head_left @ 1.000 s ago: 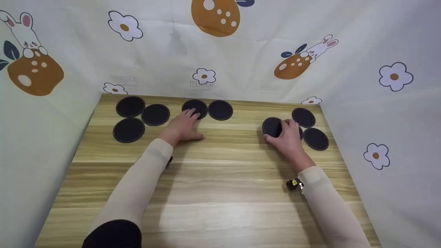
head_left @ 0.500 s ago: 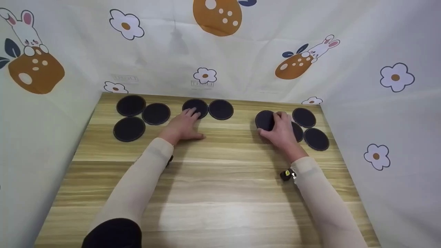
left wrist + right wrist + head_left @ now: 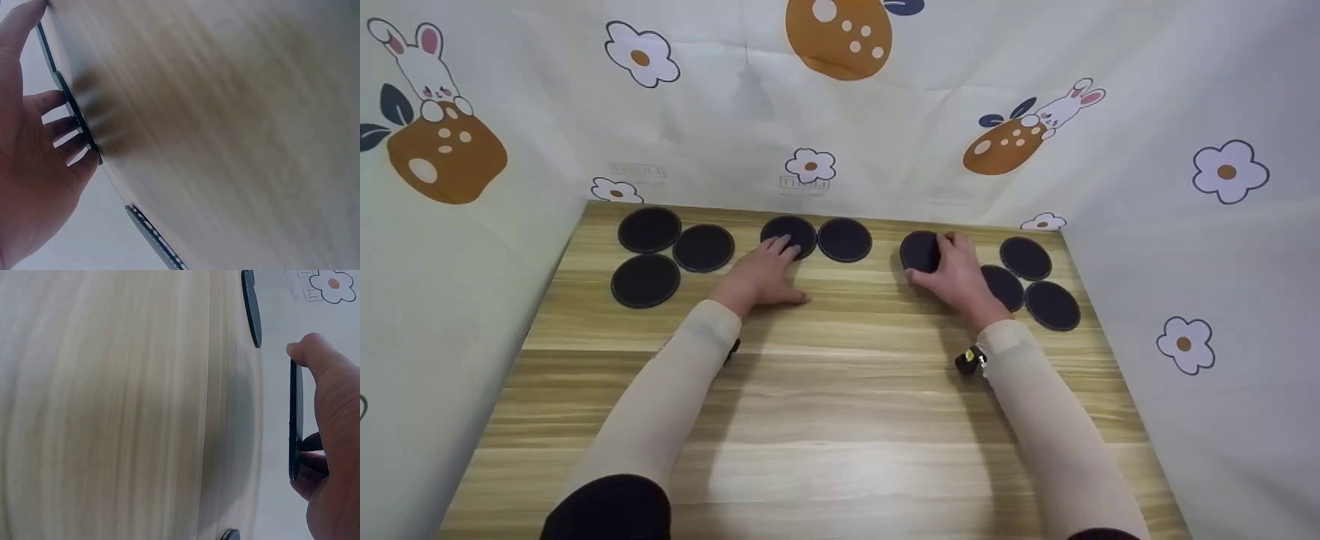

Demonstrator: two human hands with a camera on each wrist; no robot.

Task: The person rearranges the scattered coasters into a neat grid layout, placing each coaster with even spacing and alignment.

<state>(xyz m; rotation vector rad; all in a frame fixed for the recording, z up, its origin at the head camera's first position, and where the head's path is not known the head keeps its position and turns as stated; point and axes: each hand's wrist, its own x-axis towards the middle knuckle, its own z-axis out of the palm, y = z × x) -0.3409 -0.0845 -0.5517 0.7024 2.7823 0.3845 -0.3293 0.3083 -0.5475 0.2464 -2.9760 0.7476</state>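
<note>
A round black coaster (image 3: 918, 253) is in my right hand (image 3: 958, 274), gripped by its rim between thumb and fingers. The right wrist view has this coaster (image 3: 296, 416) edge-on, raised above the wooden table, with a gap below. With its fingertips, my left hand (image 3: 757, 277) rests on another black coaster (image 3: 787, 227) lying near the back edge; its thumb points out to the right. In the left wrist view the fingers reach onto that coaster (image 3: 79, 118) without curling round it. Just right of it, nearly touching, lies a further black coaster (image 3: 845, 240).
Three coasters (image 3: 646, 280) lie grouped at the back left of the wooden table (image 3: 840, 390). At the back right are three more, one (image 3: 1003, 288) close to my right hand. Patterned cloth walls (image 3: 720, 112) rise along the back and both sides.
My right hand has carried its coaster left and toward the back, away from the right-hand group, uncovering more of the coaster behind it. The left hand has stayed in place.
</note>
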